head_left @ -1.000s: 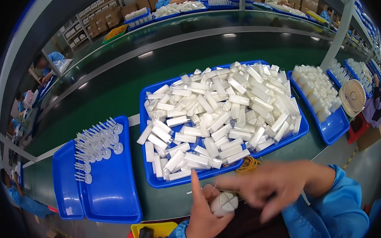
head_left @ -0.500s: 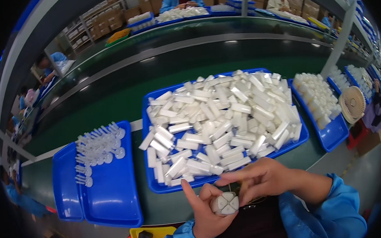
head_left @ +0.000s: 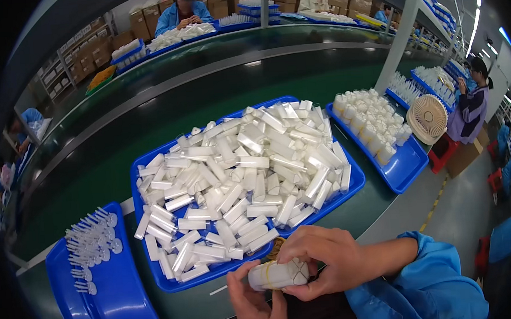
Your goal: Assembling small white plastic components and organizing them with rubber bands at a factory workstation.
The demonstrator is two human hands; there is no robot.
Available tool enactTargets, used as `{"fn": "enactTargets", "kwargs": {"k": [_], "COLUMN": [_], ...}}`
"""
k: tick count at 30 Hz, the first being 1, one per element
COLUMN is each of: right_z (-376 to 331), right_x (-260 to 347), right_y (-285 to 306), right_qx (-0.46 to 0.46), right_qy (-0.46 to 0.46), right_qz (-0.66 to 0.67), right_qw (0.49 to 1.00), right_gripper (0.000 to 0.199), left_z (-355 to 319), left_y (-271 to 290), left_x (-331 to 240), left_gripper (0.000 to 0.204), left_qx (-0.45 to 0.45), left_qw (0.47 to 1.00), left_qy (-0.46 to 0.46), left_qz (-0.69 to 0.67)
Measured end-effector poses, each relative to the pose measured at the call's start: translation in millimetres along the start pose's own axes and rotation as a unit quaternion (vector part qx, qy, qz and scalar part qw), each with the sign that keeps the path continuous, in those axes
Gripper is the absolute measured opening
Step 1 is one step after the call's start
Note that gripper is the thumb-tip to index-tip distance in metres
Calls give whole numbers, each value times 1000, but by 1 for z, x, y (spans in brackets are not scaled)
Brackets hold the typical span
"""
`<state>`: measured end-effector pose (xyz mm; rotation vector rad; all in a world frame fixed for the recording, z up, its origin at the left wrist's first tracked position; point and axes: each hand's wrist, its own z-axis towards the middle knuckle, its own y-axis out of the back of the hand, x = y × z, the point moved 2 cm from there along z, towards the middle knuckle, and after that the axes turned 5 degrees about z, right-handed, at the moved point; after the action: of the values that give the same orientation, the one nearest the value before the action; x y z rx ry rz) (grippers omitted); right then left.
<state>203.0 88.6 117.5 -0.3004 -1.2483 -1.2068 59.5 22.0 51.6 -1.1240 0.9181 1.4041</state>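
A bundle of several white wedge-ended pieces, with a yellow rubber band around it, lies sideways in front of me. My right hand is closed on it, with the fingers over the top and the thumb below. At the bundle's left end is my left hand, its fingers apart and the thumb stretched out. The index fingertip seems to touch the end. Just beyond both hands stands a blue tray heaped with white pieces in clear wrapping. Some yellow rubber bands show behind my right hand's fingers.
At the left, blue trays hold clear stemmed parts with round discs. At the right, another blue tray carries banded white bundles, beside a beige fan. A green conveyor belt runs behind; people work across it.
The bundle has turned from end-up in my left hand to lying sideways in my right. A band now circles it. My left fingers have loosened, and the view has swung right.
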Motion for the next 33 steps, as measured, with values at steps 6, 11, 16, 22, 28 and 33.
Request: {"fn": "enactTargets", "kwargs": {"k": [6,11,16,22,28,33], "right_z": [-35,-41,-65,-106,-138,-141], "right_x": [-21,-13,-32,-56,-101,-167], "right_y": [3,1,23,100,227,238], "right_qx": [-41,-30,-48,-224,-543,-460], "right_qy": [97,214,198,151,-34,-201], "right_qz": [-141,-76,-5,-188,-369,-363], "right_qw": [984,974,979,944,753,785], "right_gripper": [36,34,32,40,36,30], "left_z": [13,1,3,0,11,7], "left_y": [-31,-27,-56,-63,-3,88], "left_x": [0,-11,-10,3,-18,-17], "left_gripper": [106,111,115,124,86,73], "left_qx": [121,76,133,187,-54,-211], "left_qw": [963,981,975,974,982,874], "left_qy": [59,140,139,-120,-168,-223], "left_qz": [-232,-107,-116,-50,60,377]}}
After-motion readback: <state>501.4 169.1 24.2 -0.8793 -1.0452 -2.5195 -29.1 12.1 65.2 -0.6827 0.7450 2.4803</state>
